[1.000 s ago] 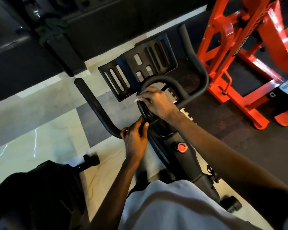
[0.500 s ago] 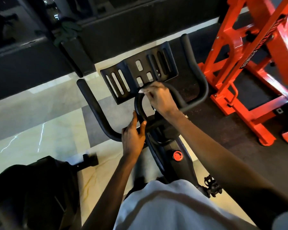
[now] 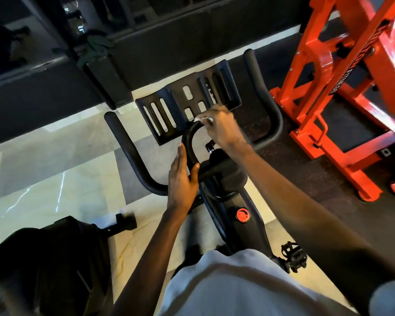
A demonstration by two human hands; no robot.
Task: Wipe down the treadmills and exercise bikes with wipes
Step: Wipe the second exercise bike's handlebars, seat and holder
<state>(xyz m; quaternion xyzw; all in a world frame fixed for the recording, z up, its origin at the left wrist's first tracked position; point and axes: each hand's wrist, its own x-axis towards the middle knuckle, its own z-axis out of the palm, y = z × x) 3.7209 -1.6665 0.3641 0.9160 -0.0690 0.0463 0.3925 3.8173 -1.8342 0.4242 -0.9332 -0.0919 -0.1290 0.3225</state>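
Right hand (image 3: 222, 128) pinches a white wipe (image 3: 202, 119) on the far top of the bike's (image 3: 258, 226) black loop bar (image 3: 188, 142). Left hand (image 3: 181, 181) lies flat, fingers straight, along the loop's near left side, thumb on the other side.

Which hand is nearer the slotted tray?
Right. The right hand, pinching a wipe, is at the near edge of the tray; the left hand rests lower, on the loop handlebar.
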